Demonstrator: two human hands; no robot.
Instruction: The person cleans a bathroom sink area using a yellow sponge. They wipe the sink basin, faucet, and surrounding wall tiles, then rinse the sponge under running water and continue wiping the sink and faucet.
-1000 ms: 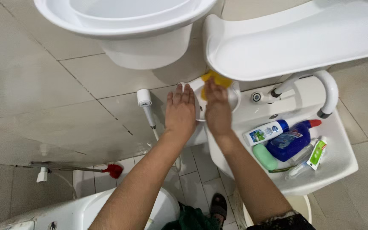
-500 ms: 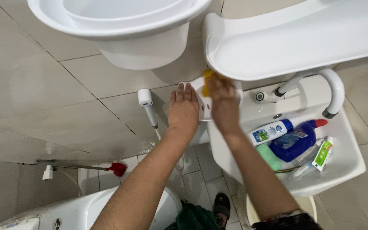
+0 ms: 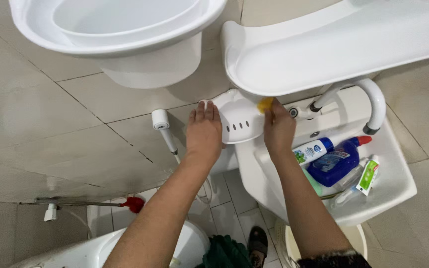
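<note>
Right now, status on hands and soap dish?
Left hand flat against white soap dish. Right hand pinching yellow sponge at its rim. Shelf close overhead.

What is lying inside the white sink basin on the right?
The white sink basin holds a blue bottle with a red cap, a white bottle with a blue cap, a green-and-white tube and a green soap bar. The bottles cover whatever lies beneath them.
</note>
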